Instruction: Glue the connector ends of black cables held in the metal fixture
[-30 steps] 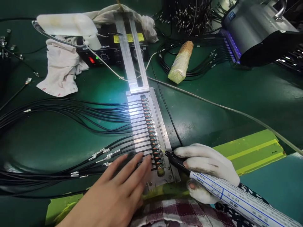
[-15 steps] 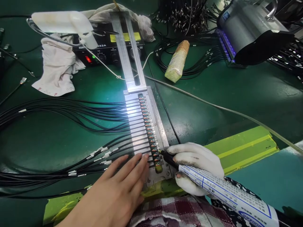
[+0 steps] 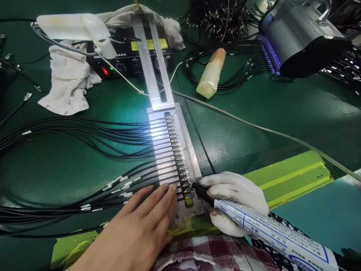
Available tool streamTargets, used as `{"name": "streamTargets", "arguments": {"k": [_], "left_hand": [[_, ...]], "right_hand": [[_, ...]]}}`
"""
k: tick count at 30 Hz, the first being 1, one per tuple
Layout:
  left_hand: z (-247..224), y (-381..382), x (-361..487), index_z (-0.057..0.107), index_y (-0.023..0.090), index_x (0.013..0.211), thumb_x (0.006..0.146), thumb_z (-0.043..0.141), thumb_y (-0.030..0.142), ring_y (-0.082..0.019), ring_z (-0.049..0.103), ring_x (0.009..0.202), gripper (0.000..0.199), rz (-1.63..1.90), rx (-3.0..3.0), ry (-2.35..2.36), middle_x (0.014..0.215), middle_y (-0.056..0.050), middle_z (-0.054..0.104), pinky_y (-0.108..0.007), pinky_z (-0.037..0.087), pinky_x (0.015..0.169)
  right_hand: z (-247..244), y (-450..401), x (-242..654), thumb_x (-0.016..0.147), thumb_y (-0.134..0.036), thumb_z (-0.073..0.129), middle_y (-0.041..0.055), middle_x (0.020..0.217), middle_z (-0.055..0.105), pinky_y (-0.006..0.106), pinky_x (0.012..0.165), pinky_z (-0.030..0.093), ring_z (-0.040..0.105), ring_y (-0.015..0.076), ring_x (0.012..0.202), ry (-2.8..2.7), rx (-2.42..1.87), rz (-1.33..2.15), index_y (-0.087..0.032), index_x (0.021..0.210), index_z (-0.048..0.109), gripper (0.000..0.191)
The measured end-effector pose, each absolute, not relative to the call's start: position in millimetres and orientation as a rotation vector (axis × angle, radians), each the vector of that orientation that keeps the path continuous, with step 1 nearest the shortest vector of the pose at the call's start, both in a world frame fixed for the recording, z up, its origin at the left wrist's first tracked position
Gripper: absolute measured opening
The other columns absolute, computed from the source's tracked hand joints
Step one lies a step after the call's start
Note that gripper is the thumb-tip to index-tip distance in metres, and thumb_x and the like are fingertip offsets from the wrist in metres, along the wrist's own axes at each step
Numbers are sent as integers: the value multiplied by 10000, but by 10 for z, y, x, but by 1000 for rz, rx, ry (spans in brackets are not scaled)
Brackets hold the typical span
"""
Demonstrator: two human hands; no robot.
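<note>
One hand (image 3: 142, 226) (left) outspread, the right (image 3: 243, 193) grips a tube (image 3: 270, 231) shifted toward the wearer (image 3: 214, 251).

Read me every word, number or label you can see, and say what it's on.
"82A": black box; character before it unclear.
"Z" and "NG": black box, partly covered.
"ML": tube; number before it unclear.
"12": tube; its other print is too blurred.
Unreadable: yellow label, blue sticker on machine, red marks on cloth.

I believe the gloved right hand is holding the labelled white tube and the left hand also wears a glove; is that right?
Not quite: the head view shows the left hand bare. The gloved right hand does hold the labelled white tube.
</note>
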State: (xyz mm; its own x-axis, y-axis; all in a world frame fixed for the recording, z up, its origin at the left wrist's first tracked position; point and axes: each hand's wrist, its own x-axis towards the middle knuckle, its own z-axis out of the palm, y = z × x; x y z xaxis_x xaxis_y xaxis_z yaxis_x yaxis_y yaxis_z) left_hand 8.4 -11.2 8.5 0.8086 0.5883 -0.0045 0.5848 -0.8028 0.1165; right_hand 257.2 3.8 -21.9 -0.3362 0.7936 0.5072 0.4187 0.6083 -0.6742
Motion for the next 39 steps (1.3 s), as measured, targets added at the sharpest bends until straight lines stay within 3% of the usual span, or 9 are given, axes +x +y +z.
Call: {"name": "streamTargets", "arguments": {"k": [8,17,33,39], "left_hand": [[81,-110,96,691,263,1152,983,445,368,-211,594,1184,317,65,2862,950,1294,-6,657,-362,311,1039],[94,-88,85,667,208,1202,972,470,394,-220,607,1168,355,69,2932,909,1316,-39,638,-371,305,1025],[72,-93,58,662,216,1215,980,448,397,-223,603,1168,365,43,2923,911,1330,-36,627,-368,289,1026],[14,-161,91,651,257,1223,1020,350,387,-199,556,1231,386,64,2830,1026,1356,1,610,-363,259,1076]], "right_hand": [[-219,29,2577,777,-256,615,82,921,750,305,659,589,734,198,778,-1945,-939,549,-179,898,636,145],[-195,39,2575,781,-243,593,82,920,751,300,659,587,733,190,766,-1961,-956,543,-178,877,629,121],[-227,37,2590,786,-243,606,77,951,742,317,676,584,727,201,787,-1988,-959,551,-186,904,619,132],[-253,27,2603,780,-241,625,81,977,734,310,694,578,725,197,828,-1984,-945,567,-175,936,624,169]]}}
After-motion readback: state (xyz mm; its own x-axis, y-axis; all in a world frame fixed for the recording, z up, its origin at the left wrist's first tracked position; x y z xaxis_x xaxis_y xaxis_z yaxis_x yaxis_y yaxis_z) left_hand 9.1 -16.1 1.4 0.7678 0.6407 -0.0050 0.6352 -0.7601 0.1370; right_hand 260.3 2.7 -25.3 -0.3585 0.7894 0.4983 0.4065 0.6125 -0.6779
